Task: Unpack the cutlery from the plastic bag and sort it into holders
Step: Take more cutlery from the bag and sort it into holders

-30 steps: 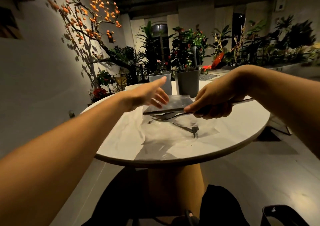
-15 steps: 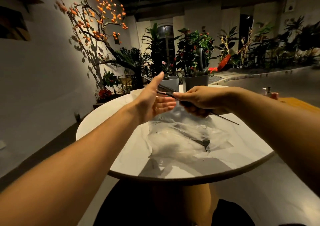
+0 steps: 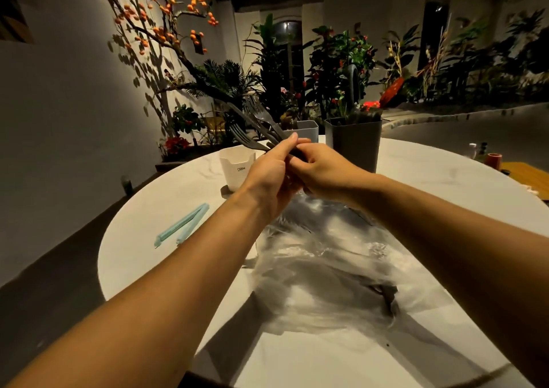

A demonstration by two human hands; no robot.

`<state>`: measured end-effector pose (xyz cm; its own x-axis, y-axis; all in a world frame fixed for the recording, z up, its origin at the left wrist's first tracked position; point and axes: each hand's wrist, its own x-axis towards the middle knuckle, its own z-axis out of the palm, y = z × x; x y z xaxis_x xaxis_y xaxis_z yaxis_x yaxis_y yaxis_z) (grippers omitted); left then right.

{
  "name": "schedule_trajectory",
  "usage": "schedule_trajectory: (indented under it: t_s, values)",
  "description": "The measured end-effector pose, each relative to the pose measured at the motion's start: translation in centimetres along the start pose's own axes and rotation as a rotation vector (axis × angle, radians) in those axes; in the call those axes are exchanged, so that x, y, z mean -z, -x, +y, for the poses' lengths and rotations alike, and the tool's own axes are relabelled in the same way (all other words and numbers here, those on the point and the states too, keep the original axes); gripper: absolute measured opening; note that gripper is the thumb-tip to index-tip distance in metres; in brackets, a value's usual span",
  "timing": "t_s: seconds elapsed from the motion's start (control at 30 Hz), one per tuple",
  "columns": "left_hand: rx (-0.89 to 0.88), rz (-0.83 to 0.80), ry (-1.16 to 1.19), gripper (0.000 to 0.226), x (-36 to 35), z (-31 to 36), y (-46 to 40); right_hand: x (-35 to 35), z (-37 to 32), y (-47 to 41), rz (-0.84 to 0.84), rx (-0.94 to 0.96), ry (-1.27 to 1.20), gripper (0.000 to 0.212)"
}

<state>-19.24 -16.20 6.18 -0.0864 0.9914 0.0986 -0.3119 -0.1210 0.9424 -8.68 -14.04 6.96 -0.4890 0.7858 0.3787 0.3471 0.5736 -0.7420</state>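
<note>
Both of my hands meet above the far part of the round white table (image 3: 154, 209). My left hand (image 3: 271, 173) and my right hand (image 3: 323, 170) together grip a bundle of dark cutlery (image 3: 252, 123), forks among them, whose heads point up and to the left. The clear plastic bag (image 3: 320, 257) lies crumpled and flat on the table under my forearms. Three holders stand beyond my hands: a white one (image 3: 236, 167) at the left, a light grey one (image 3: 306, 127) in the middle, and a dark grey one (image 3: 353, 144) at the right.
A light blue bag clip (image 3: 182, 224) lies open on the table's left side. Potted plants and a branch with orange berries stand behind the table. A wooden surface with small bottles (image 3: 487, 156) is at the far right.
My hands have come together and risen; the cutlery now stands tilted up to the left, held by both hands. The camera has moved closer, and the white holder and blue clip have come into view.
</note>
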Motion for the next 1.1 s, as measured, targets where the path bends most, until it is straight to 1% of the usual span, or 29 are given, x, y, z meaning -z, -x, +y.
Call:
schedule_trajectory:
  t_s: [0.1,0.17,0.23,0.27,0.3,0.33,0.4,0.43,0.5,0.6,0.7,0.8,0.87,0.97,1.1]
  values:
    - [-0.014,-0.008,-0.005,0.031,0.8,-0.8,-1.9,-1.0,1.5,-1.2,-0.005,-0.001,-0.005,0.018]
    - [-0.012,-0.027,0.024,0.041,1.2,-1.4,-3.0,-1.4,2.6,-2.0,-0.01,-0.026,-0.016,0.021]
    - [-0.008,-0.047,0.041,0.055,1.6,-1.9,-3.9,-1.8,3.4,-2.3,-0.045,-0.075,-0.1,0.029]
    - [-0.005,-0.05,0.029,0.056,1.8,-2.2,-4.3,-2.0,3.7,-2.3,-0.072,-0.106,-0.177,0.034]
    - [-0.001,-0.048,0.014,0.054,2.0,-2.4,-4.5,-2.3,3.9,-2.3,-0.093,-0.143,-0.268,0.036]
    - [0.0,-0.041,0.003,0.049,2.2,-2.7,-4.7,-2.3,4.1,-2.2,-0.099,-0.19,-0.368,0.031]
    - [0.016,-0.04,0.029,0.04,2.6,-3.2,-4.9,-2.0,4.5,-1.8,-0.123,-0.3,-0.601,0.016]
    - [0.033,-0.045,0.049,0.038,2.8,-3.4,-4.8,-1.7,4.8,-1.6,-0.154,-0.333,-0.703,0.015]
    - [0.07,-0.058,0.072,0.035,3.1,-3.9,-4.4,-1.3,5.7,-1.2,-0.219,-0.349,-0.779,0.019]
    - [0.123,-0.099,0.147,0.034,3.7,-5.1,-4.0,-1.4,7.2,-0.3,-0.308,-0.398,-0.769,0.031]
    - [0.139,-0.168,0.141,0.033,4.3,-5.8,-3.7,-0.9,8.2,0.6,-0.392,-0.414,-0.721,0.038]
    - [0.152,-0.189,0.109,0.03,4.9,-5.7,-3.5,0.2,8.3,0.9,-0.461,-0.376,-0.577,0.034]
    - [0.174,-0.164,0.139,0.03,4.8,-5.8,-3.6,0.6,8.4,0.8,-0.456,-0.39,-0.51,0.027]
    - [0.163,-0.093,0.197,0.03,4.5,-6.0,-3.9,1.1,8.5,0.7,-0.388,-0.434,-0.383,0.016]
    - [0.149,-0.077,0.223,0.031,4.4,-5.9,-3.8,1.8,8.8,0.5,-0.284,-0.447,-0.189,0.037]
